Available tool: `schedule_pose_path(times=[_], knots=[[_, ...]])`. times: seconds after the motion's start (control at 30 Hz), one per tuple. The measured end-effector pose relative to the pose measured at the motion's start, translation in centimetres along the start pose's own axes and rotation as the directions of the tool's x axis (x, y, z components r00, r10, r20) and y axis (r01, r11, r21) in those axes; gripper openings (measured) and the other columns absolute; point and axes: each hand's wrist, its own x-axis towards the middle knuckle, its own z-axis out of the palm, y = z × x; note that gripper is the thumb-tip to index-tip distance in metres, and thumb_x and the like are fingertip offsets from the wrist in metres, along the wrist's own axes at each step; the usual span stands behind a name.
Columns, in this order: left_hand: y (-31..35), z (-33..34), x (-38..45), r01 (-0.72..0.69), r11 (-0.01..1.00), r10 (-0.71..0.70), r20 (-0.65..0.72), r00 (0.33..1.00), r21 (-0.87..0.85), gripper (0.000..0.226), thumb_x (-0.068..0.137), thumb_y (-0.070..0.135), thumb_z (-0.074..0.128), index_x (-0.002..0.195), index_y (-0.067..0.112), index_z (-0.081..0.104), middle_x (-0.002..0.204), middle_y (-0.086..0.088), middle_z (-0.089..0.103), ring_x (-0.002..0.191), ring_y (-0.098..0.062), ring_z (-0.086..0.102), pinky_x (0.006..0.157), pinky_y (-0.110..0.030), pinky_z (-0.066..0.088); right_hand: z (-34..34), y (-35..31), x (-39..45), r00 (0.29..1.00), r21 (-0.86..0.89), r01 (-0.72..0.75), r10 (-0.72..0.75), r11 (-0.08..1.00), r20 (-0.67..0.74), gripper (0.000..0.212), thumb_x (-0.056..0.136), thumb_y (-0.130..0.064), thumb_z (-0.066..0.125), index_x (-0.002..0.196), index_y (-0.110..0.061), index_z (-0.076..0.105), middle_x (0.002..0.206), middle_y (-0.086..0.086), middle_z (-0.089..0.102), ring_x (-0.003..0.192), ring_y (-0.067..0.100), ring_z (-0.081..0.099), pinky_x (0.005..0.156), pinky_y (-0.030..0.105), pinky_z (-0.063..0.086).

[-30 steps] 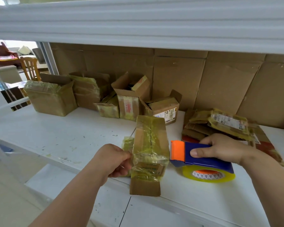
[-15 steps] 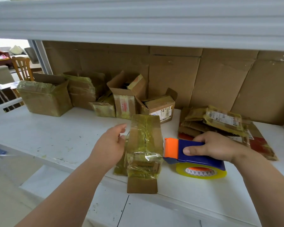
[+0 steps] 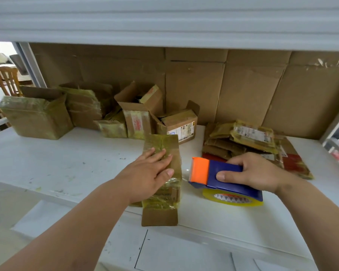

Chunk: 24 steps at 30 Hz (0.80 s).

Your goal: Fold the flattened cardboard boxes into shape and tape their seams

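A long, narrow cardboard box, wrapped in wrinkled, yellowish glossy tape, lies at the front edge of a white, scuffed desk, its bare brown end flap hanging just over the edge. The left hand lies flat on top of it, fingers straight and together, pressing the taped surface. Just to the right, the right hand grips a tape dispenser with a blue plastic body, an orange front guard and a roll of clear yellowish tape underneath, resting on the desk. Behind it sits a pile of flattened boxes. Several folded boxes, some with open flaps, stand along the back left. Plain brown cardboard sheets line the wall, under a white shelf. A wooden chair shows at far left.
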Motion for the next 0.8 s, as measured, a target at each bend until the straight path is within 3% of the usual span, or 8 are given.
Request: schedule_pose_path(times=[0.17, 0.3, 0.4, 0.57, 0.8], knots=[[-0.4, -0.2, -0.1, -0.009, 0.999, 0.01, 0.022, 1.0, -0.037, 0.073, 0.087, 0.068, 0.009, 0.155, 0.043, 0.012, 0.162, 0.022, 0.0, 0.149, -0.004, -0.013, 0.121, -0.03, 0.001, -0.7, 0.1, -0.5, 1.0, -0.016, 0.003, -0.002, 1.0, 0.006, 0.041, 0.069, -0.065, 0.073, 0.074, -0.024, 0.076, 0.07, 0.001, 0.073, 0.064, 0.017, 0.068, 0.06, 0.027, 0.045], [-0.9, -0.2, -0.1, 0.007, 0.997, -0.006, 0.019, 1.0, -0.075, 0.067, 0.089, 0.068, 0.012, 0.153, 0.047, 0.014, 0.162, 0.025, 0.0, 0.148, -0.001, -0.013, 0.123, -0.032, 0.002, -2.0, 1.3, -1.4, 0.998, -0.13, -0.062, 0.062, 0.99, -0.004, 0.046, 0.063, -0.081, 0.068, 0.061, -0.034, 0.069, 0.059, -0.004, 0.064, 0.054, 0.003, 0.057, 0.055, 0.022, 0.037], [-0.4, 0.1, 0.1, -0.001, 0.998, 0.001, 0.009, 1.0, -0.055, 0.06, 0.096, 0.064, 0.018, 0.154, 0.046, 0.015, 0.161, 0.025, 0.002, 0.149, -0.003, -0.012, 0.123, -0.033, 0.003, -2.3, 1.6, -1.1, 0.995, -0.259, -0.099, 0.1, 0.961, -0.009, 0.046, 0.064, -0.074, 0.07, 0.067, -0.028, 0.072, 0.064, -0.001, 0.068, 0.06, 0.009, 0.063, 0.059, 0.032, 0.043], [-0.7, 0.3, -0.1, -0.016, 0.997, 0.015, -0.017, 1.0, -0.074, 0.073, 0.086, 0.071, 0.01, 0.154, 0.045, 0.016, 0.161, 0.025, 0.002, 0.149, -0.002, -0.012, 0.12, -0.028, 0.001, -1.3, 0.3, 0.1, 0.994, -0.494, -0.107, 0.112, 0.863, -0.02, 0.058, 0.072, -0.08, 0.059, 0.084, -0.025, 0.072, 0.074, -0.001, 0.069, 0.073, 0.011, 0.063, 0.074, 0.04, 0.052], [-0.4, 0.5, -0.1, -0.026, 0.997, 0.023, -0.046, 0.999, -0.077, 0.075, 0.084, 0.071, 0.009, 0.154, 0.044, 0.017, 0.162, 0.023, 0.004, 0.149, -0.003, -0.01, 0.118, -0.026, 0.0, 0.2, -1.6, 1.5, 0.989, -0.64, -0.121, 0.146, 0.759, -0.013, 0.062, 0.076, -0.084, 0.048, 0.083, -0.026, 0.067, 0.075, -0.003, 0.063, 0.073, 0.012, 0.059, 0.065, 0.035, 0.047]])
